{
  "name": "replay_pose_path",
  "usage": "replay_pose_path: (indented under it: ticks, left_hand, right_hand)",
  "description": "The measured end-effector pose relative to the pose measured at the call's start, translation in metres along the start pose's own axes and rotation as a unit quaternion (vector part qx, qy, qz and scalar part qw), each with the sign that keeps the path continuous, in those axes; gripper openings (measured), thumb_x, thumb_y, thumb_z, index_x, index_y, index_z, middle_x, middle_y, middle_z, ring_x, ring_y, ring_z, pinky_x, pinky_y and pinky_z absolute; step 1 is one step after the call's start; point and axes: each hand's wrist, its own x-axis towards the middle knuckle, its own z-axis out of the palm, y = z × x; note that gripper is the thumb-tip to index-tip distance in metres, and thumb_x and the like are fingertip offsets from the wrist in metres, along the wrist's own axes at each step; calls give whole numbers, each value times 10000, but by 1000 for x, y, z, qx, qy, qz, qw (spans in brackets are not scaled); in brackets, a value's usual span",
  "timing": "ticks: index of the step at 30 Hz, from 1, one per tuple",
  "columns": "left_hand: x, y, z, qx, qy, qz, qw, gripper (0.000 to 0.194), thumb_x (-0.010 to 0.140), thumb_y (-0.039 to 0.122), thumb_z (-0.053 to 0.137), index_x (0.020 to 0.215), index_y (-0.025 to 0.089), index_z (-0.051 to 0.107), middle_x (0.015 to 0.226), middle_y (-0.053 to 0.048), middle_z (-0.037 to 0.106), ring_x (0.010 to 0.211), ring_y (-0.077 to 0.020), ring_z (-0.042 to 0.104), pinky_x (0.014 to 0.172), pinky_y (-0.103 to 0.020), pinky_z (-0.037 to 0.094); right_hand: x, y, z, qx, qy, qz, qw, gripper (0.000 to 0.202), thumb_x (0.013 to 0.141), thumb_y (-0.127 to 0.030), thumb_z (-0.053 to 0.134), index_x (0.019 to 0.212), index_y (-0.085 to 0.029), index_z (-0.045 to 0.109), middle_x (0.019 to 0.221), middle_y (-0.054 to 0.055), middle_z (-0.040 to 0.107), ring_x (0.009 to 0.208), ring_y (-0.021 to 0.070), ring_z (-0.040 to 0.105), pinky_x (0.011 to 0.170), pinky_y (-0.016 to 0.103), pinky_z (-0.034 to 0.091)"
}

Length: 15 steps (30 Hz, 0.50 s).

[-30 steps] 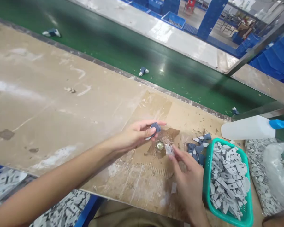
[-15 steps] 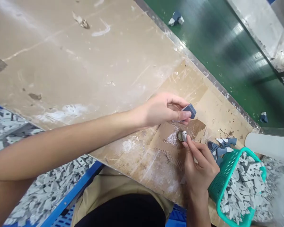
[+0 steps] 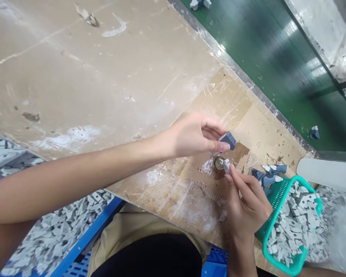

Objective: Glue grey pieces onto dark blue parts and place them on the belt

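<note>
Between thumb and fingers, my left hand (image 3: 203, 135) grips a dark blue-grey block-like part (image 3: 229, 141) above the worktable. My right hand (image 3: 246, 196) pinches a small light-grey part (image 3: 227, 166) by its lower end. That part sits at the right edge of a small round metal cap (image 3: 219, 162), which looks like a bottle cap with something shiny inside. The cap rests on a piece of brown cardboard (image 3: 197, 167) dusted with white. The two held parts are apart. Several blue-grey parts with light-grey ends (image 3: 269, 176) lie to the right of my right hand.
A green basket (image 3: 266, 240) full of light-grey parts stands at the right, beside a clear bag (image 3: 344, 231). More grey parts fill a blue-edged bin (image 3: 96, 227) at lower left. A green conveyor belt (image 3: 265, 57) runs past the table's far edge, carrying joined parts (image 3: 314, 132).
My right hand has drawn the light-grey part slightly back, so more of the round cap shows. The left hand has tilted its blue-grey part a little. The whole view has shifted slightly.
</note>
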Motion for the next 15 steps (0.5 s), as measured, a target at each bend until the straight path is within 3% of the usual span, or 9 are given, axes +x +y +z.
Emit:
replay_pose_path:
  ticks: [4,7,15]
  left_hand:
    - [-5,-11,4,38,-53,-16,998,147,658,111,832,786,148,771,772,-41,769,736,-206,732,721,-321,585]
    - [-11,-20,12,10,-86,-35,996,147,654,132,819,791,155,769,789,-47,776,744,-208,739,721,-318,590]
    - [-20,-18,24,-48,-116,-41,991,176,665,24,713,747,174,755,731,3,751,677,-160,721,684,-258,595]
  right_hand:
    - [4,-10,-10,69,64,82,992,376,892,-95,696,1142,-370,746,933,0,721,826,149,670,690,295,561]
    - [5,-14,-15,102,89,93,986,321,906,-134,686,1132,-351,755,912,19,713,797,164,661,654,317,555]
    - [3,-15,-20,103,39,68,992,367,903,-121,684,1167,-369,740,941,22,709,818,175,676,653,322,586]
